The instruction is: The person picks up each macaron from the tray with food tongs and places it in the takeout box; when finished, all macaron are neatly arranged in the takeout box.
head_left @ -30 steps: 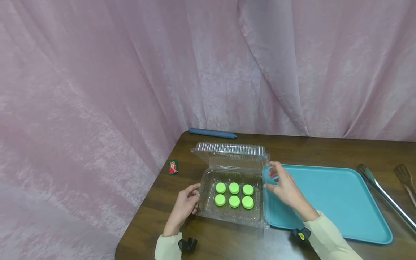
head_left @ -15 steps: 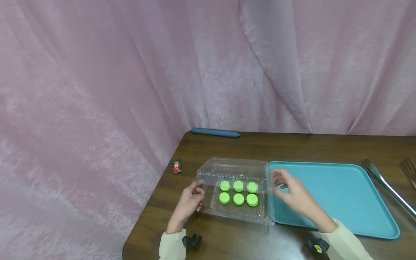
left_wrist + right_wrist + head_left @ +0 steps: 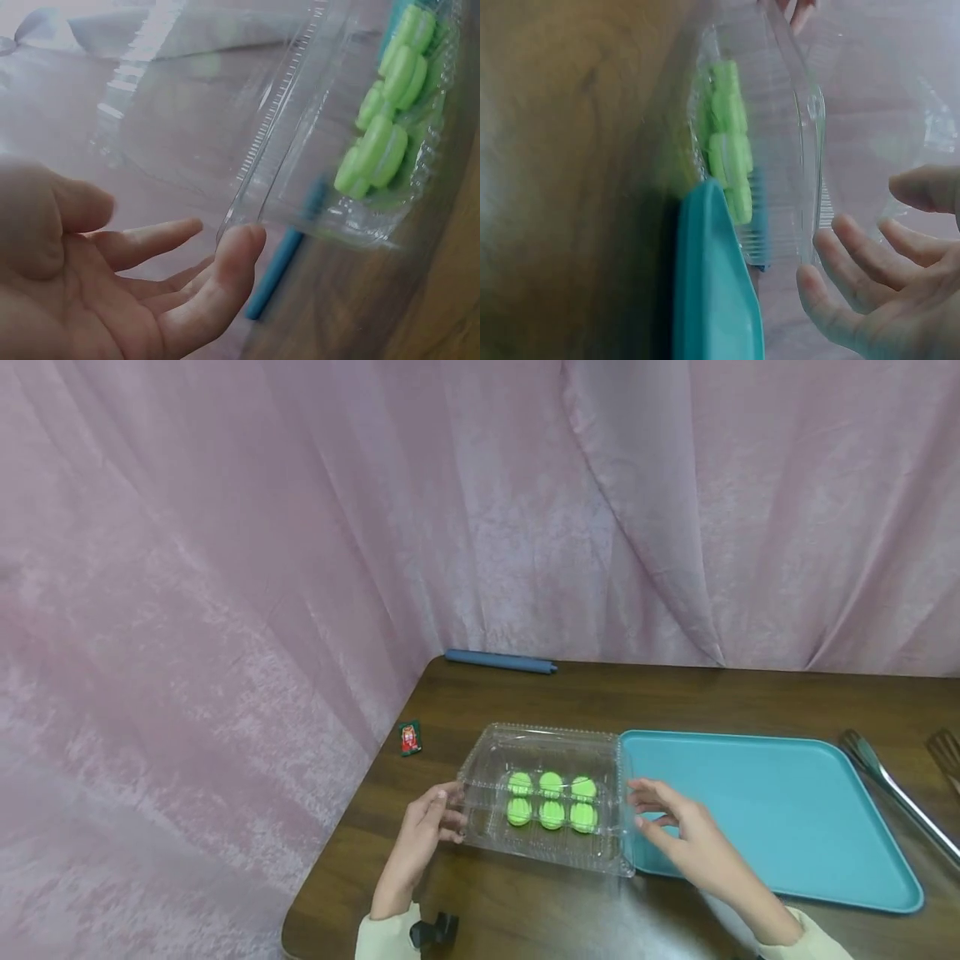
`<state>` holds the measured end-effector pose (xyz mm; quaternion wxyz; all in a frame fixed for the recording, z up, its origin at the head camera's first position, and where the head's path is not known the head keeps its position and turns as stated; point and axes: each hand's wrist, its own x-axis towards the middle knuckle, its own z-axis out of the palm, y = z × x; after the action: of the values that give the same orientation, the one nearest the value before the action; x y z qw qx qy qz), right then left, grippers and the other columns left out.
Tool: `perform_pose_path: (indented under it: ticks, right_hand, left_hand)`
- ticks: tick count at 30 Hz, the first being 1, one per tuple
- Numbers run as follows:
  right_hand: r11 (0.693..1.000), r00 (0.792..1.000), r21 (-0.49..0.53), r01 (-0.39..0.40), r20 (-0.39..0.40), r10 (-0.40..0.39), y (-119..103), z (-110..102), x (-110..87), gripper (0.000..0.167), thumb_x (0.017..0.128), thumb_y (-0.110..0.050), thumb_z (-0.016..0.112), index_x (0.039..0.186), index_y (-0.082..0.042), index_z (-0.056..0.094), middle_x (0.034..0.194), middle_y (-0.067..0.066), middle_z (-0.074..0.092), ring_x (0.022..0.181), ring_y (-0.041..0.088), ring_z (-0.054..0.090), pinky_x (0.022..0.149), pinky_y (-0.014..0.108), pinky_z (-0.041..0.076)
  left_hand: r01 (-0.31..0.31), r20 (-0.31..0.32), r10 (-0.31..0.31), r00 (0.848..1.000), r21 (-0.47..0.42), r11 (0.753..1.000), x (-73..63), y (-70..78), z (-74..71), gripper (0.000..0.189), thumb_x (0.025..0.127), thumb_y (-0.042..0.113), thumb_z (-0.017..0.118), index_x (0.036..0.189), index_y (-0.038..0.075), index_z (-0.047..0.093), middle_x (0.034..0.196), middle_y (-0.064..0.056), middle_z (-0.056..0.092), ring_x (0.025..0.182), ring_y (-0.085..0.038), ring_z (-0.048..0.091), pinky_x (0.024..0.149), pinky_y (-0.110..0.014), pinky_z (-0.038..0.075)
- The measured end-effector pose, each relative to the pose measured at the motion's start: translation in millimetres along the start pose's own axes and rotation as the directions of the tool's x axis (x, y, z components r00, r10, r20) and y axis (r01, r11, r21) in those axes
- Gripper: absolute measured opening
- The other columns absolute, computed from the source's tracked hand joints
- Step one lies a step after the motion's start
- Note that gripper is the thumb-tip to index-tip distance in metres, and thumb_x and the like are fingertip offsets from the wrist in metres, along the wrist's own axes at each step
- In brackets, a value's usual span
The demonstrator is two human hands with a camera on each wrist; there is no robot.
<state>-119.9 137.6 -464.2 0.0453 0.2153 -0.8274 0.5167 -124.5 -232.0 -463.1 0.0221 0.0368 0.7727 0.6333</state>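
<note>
A clear plastic hinged container (image 3: 487, 839) sits on the table, its clear lid (image 3: 562, 743) folded over the base. Several lime-green macarons (image 3: 551, 814) lie inside in two rows, seen through the lid. My left hand (image 3: 418, 835) is at the container's left side, fingertips at the rim; in the left wrist view its fingers (image 3: 202, 300) are loosely extended and the thumb stands apart. At the right side, my right hand (image 3: 693, 839) has its fingertips close to the edge, fingers (image 3: 862, 262) relaxed and spread. Exact contact there is hard to tell.
A turquoise tray (image 3: 750, 810) lies directly right of the container. Metal tongs (image 3: 892, 785) and another slotted utensil (image 3: 947, 752) are farther right. A blue rod (image 3: 501, 661) lies along the back edge, and a small red-green packet (image 3: 410, 738) near the left edge.
The lid has swung from standing up at the back, forward and down over the macarons. Both hands have stayed at the container's sides, the right hand coming slightly nearer the front.
</note>
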Motion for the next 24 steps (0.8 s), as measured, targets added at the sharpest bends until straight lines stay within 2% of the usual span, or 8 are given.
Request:
perform_pose_path:
  ticks: [3, 6, 11, 13, 16, 18, 21, 24]
  right_hand:
    - [1.000, 1.000, -0.007, 0.000, -0.013, 0.000, -1, 4, -7.8, 0.041, 0.096, -0.002, 0.064, 0.136, 0.002, 0.056, 0.120, 0.007, 0.067, 0.106, 0.022, 0.063, 0.084, 0.031, 0.056]
    - [1.000, 1.000, -0.011, -0.002, -0.016, 0.001, -2, 9, -15.5, 0.041, 0.097, -0.003, 0.063, 0.137, 0.002, 0.056, 0.121, 0.007, 0.066, 0.104, 0.020, 0.063, 0.083, 0.031, 0.055]
    - [1.000, 1.000, 0.001, -0.009, -0.026, 0.009, -1, 16, -26.0, 0.040, 0.099, -0.004, 0.060, 0.138, 0.001, 0.055, 0.123, 0.007, 0.062, 0.102, 0.014, 0.062, 0.080, 0.031, 0.055]
    - [1.000, 0.999, 0.013, -0.022, -0.033, 0.022, -2, 18, -29.4, 0.038, 0.100, -0.004, 0.058, 0.137, 0.001, 0.056, 0.124, 0.008, 0.061, 0.102, 0.013, 0.061, 0.079, 0.030, 0.055]
    - [0.994, 0.994, 0.048, -0.100, -0.027, 0.101, -4, 22, -34.3, 0.040, 0.102, -0.007, 0.056, 0.141, 0.001, 0.051, 0.127, 0.010, 0.057, 0.103, 0.010, 0.060, 0.079, 0.029, 0.054]
    - [0.981, 0.984, 0.077, -0.175, -0.016, 0.177, -8, 25, -36.4, 0.046, 0.103, -0.011, 0.055, 0.146, 0.001, 0.042, 0.129, 0.012, 0.054, 0.104, 0.011, 0.059, 0.081, 0.029, 0.054]
    - [0.941, 0.953, 0.150, -0.302, 0.015, 0.304, -12, 29, -37.7, 0.056, 0.102, -0.012, 0.057, 0.149, 0.004, 0.030, 0.123, 0.014, 0.053, 0.099, 0.015, 0.062, 0.080, 0.029, 0.054]
    - [0.899, 0.923, 0.211, -0.384, 0.088, 0.374, -13, 30, -37.6, 0.051, 0.101, -0.010, 0.057, 0.142, 0.011, 0.034, 0.108, 0.014, 0.059, 0.084, 0.020, 0.064, 0.072, 0.029, 0.055]
  left_hand:
    - [-0.022, -0.032, 0.021, 0.999, -0.011, 1.000, -5.9, 0.0, 2.3, 0.049, 0.112, 0.024, 0.030, 0.135, -0.014, 0.051, 0.133, -0.032, 0.052, 0.101, -0.039, 0.062, 0.071, -0.033, 0.059]
    - [-0.023, -0.056, 0.022, 0.998, -0.021, 1.000, -10.8, -0.9, 6.9, 0.049, 0.112, 0.025, 0.032, 0.135, -0.014, 0.050, 0.133, -0.032, 0.052, 0.105, -0.039, 0.061, 0.074, -0.034, 0.059]
    - [-0.013, -0.090, 0.010, 0.996, -0.038, 0.999, -18.7, -5.3, 16.4, 0.040, 0.108, 0.013, 0.043, 0.136, -0.016, 0.048, 0.121, -0.031, 0.056, 0.101, -0.036, 0.063, 0.077, -0.035, 0.059]
    - [-0.016, -0.101, 0.012, 0.995, -0.037, 0.999, -22.2, -8.0, 19.2, 0.038, 0.106, 0.007, 0.046, 0.136, -0.016, 0.047, 0.121, -0.030, 0.056, 0.098, -0.032, 0.063, 0.077, -0.034, 0.059]
    - [-0.017, -0.119, 0.013, 0.993, -0.037, 0.999, -25.6, -11.7, 22.1, 0.038, 0.103, 0.002, 0.048, 0.136, -0.017, 0.047, 0.125, -0.031, 0.055, 0.093, -0.026, 0.064, 0.075, -0.031, 0.059]
    - [-0.020, -0.135, 0.014, 0.991, -0.044, 0.999, -26.6, -13.4, 24.0, 0.038, 0.101, -0.001, 0.049, 0.136, -0.017, 0.047, 0.125, -0.031, 0.056, 0.090, -0.022, 0.065, 0.073, -0.030, 0.059]
    - [-0.019, -0.159, 0.010, 0.987, -0.053, 0.998, -26.0, -15.1, 26.9, 0.038, 0.099, -0.004, 0.051, 0.135, -0.016, 0.049, 0.122, -0.031, 0.058, 0.086, -0.020, 0.065, 0.070, -0.028, 0.058]
    - [-0.015, -0.177, 0.006, 0.984, -0.050, 0.999, -26.8, -15.8, 29.5, 0.038, 0.098, -0.005, 0.052, 0.135, -0.016, 0.050, 0.118, -0.030, 0.060, 0.079, -0.018, 0.064, 0.066, -0.026, 0.058]
